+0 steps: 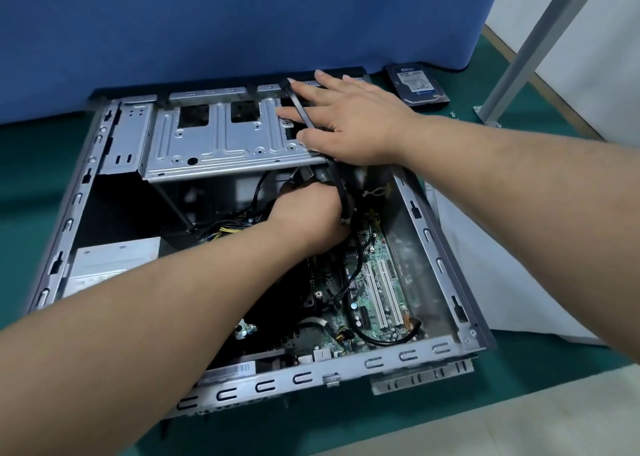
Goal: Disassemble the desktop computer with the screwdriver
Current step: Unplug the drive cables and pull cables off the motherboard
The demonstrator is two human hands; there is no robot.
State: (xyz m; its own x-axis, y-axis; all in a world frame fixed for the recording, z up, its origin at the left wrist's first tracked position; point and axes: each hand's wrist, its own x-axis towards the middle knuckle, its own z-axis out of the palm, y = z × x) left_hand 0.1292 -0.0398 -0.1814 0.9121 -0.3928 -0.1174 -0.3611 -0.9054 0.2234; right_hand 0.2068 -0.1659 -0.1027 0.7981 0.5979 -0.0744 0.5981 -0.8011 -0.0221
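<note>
Both hands worked the rigid steel computer case (pixel 446 247): right hand (pixel 353 123) flat, pinning a pliant black cable (pixel 304 116) on the drive cage (pixel 221 140); left hand (pixel 311 216) curled around unseen wiring beneath.

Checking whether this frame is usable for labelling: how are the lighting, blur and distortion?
Head view: even, soft lighting without harsh glare; the computer case interior under the left hand is dark, hiding detail; the power supply looks smeared; wide-angle distortion bows the case edges and stretches the forearms; the right hand is fairly sharp.
</note>
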